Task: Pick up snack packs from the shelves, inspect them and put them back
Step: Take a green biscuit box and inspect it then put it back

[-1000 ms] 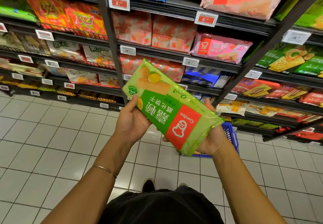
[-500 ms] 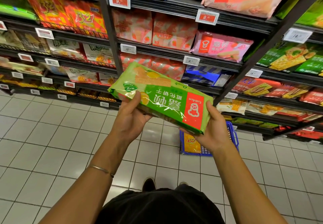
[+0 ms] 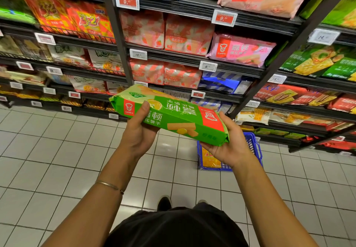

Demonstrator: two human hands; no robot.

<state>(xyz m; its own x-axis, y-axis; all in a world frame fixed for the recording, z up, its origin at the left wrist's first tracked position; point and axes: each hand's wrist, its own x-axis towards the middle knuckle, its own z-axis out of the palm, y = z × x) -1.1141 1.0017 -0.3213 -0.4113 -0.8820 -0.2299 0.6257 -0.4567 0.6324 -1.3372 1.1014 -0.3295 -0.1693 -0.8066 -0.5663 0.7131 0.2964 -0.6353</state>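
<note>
A shopper's L hand (image 3: 137, 135) and R hand (image 3: 229, 146) are each grasping one end of a green wafer pack (image 3: 169, 114), tilting it w/ its front up, in front of the snack shelves (image 3: 227, 64); below the R grip, a blue basket (image 3: 254, 146) is sitting on the tiled floor (image 3: 48, 150).

Green wafer pack (image 3: 173, 117) between both hands

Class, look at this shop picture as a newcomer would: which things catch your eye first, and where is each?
First the bright green wafer pack, mid-frame, gripped by the left hand and the right hand. Behind it rise dark shelves crowded with red and pink snack packs. Below the right hand, a blue basket stands on the tiled floor.
</note>
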